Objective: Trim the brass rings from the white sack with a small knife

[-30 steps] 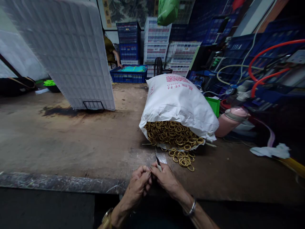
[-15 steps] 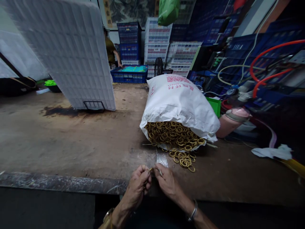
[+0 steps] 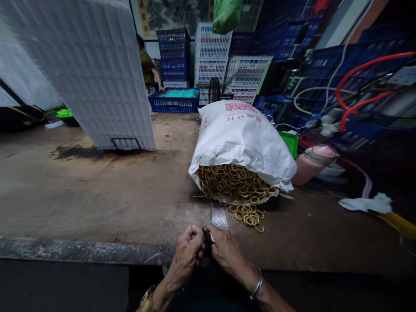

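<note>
My left hand [image 3: 189, 248] is closed in a pinch at the table's front edge, with a sliver of a gold-coloured ring [image 3: 204, 228] showing at its fingertips. Close against it, my right hand [image 3: 226, 247] is closed too, its fingers meeting the left ones at the ring. A small pale piece [image 3: 212, 238] sticks out from the right fingers, too small to name. Something dark shows between the hands. Beyond them lies a white woven sack [image 3: 243, 134], its mouth towards me, full of gold-coloured rings [image 3: 234, 182]. Several loose rings [image 3: 249, 216] have spilled onto the table.
The wooden table [image 3: 130, 195] bears a tall white quilted panel [image 3: 110, 78] on the left. Right of the sack stand a pink bottle [image 3: 314, 164] and a green tray [image 3: 288, 143]. A person [image 3: 148, 71] is behind a blue crate [image 3: 173, 104]; stacked crates [image 3: 212, 52] rise behind.
My right fingers have moved up and in to meet the left fingertips at the ring. The pale piece has shifted slightly left. The whole view has moved a little.
</note>
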The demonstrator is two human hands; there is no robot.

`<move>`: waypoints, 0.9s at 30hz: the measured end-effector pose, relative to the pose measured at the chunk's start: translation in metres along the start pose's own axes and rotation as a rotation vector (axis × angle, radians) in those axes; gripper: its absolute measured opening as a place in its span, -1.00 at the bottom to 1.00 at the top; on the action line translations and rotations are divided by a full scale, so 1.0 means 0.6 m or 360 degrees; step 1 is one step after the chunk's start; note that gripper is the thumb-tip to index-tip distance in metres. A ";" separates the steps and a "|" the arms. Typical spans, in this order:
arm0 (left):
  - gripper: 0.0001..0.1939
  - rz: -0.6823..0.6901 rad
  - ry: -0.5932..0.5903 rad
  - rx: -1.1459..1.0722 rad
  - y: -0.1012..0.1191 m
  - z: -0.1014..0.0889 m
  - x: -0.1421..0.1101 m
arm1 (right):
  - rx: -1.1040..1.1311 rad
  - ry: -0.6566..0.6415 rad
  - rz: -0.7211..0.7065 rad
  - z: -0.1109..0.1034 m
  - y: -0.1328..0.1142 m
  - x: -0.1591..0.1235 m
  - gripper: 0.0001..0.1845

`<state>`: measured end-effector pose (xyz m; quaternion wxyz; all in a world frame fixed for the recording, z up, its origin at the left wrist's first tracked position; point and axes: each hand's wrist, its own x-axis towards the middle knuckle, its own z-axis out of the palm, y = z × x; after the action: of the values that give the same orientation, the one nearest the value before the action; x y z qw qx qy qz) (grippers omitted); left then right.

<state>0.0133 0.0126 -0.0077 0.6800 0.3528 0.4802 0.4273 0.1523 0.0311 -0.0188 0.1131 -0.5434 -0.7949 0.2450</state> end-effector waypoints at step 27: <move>-0.83 -0.0393 -0.0312 -0.0905 -0.003 -0.017 0.001 | -0.0345 0.0635 0.0578 -0.049 0.085 -0.007 -0.83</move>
<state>0.0040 0.0134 -0.0124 0.8410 0.1273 0.3131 0.4226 0.2084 0.0500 -0.0194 0.1627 -0.7232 -0.6682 0.0632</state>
